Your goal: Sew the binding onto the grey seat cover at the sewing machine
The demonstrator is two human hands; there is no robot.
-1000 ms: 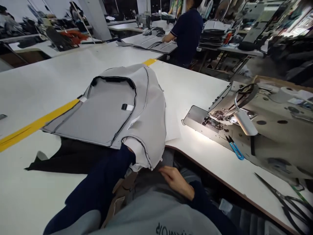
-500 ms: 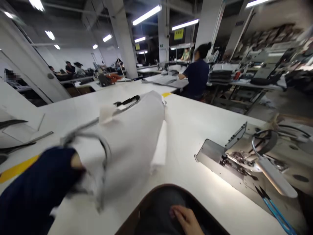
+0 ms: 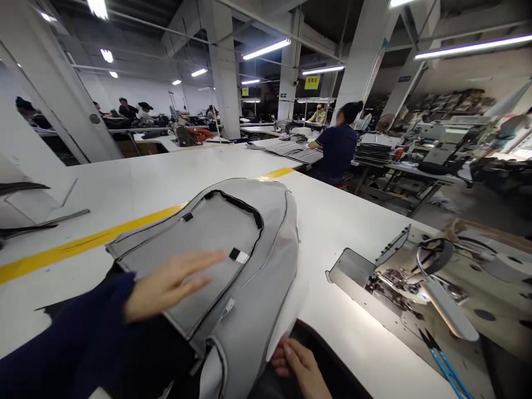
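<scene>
Plainly, the grey fabric cover (image 3: 249, 233) lies spread on the white surface (image 3: 344, 216), left of the sewing machine (image 3: 415, 277) and well clear of its needle. I judge that no stitching is under way, though the cover's black-edged seams look sewn. The left hand (image 3: 170, 285) lies open, fingers spread, on the cover's near panel, while the right hand (image 3: 299, 366) touches its near edge at the surface's lip; I cannot tell whether it grips. The black-and-white tab (image 3: 239, 255) on the panel and the yellow sign (image 3: 311, 82) hanging far off carry nothing legible.
</scene>
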